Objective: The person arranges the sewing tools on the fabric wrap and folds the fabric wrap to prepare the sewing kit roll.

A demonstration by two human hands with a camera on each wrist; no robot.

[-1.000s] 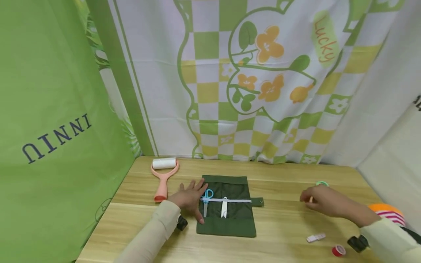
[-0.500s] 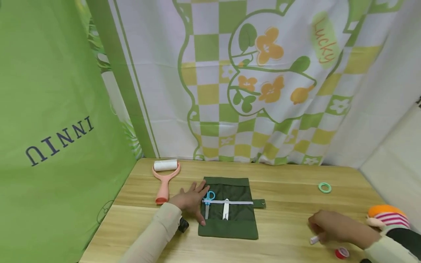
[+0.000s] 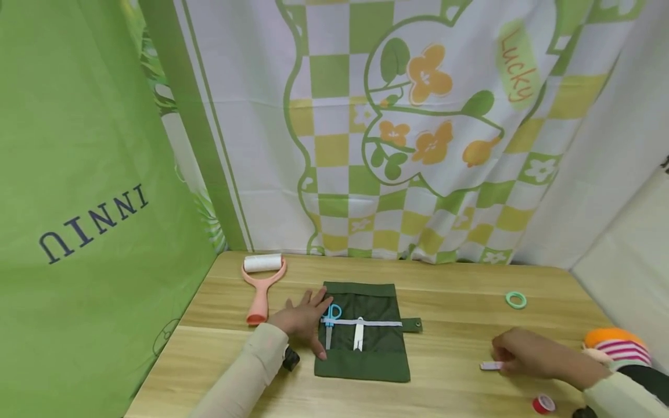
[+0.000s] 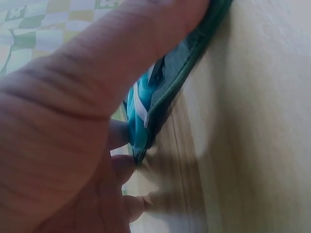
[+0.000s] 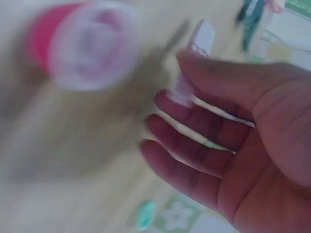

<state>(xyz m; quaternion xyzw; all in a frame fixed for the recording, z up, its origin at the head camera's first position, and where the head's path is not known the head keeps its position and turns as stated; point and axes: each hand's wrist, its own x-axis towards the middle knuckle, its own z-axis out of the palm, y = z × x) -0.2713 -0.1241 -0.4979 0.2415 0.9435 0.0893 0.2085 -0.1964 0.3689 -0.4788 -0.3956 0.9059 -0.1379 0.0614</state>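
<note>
A dark green fabric tool pouch [image 3: 363, 366] lies unfolded on the table. Under its white elastic band sit blue-handled scissors [image 3: 330, 325] and a slim white tool [image 3: 359, 334]. My left hand [image 3: 300, 322] rests with spread fingers on the pouch's left edge; in the left wrist view its thumb [image 4: 112, 53] crosses over that edge. On the right, my right hand [image 3: 528, 351] pinches a small, narrow white-and-pink piece [image 3: 490, 366] between thumb and fingers. Its pale rounded end [image 5: 202, 36] sticks out past the thumb; its exact kind is unclear.
A red-and-white spool [image 3: 543, 404] lies close in front of the right hand. Farther back is a mint green ring [image 3: 515, 300]. A pink lint roller [image 3: 258, 296] lies at the left, and an orange-topped, pink-striped object [image 3: 619, 345] stands at the right edge.
My right hand has left the green ring, come nearer and picked up the small white-and-pink piece, which has shifted slightly left. The left hand stays on the pouch.
</note>
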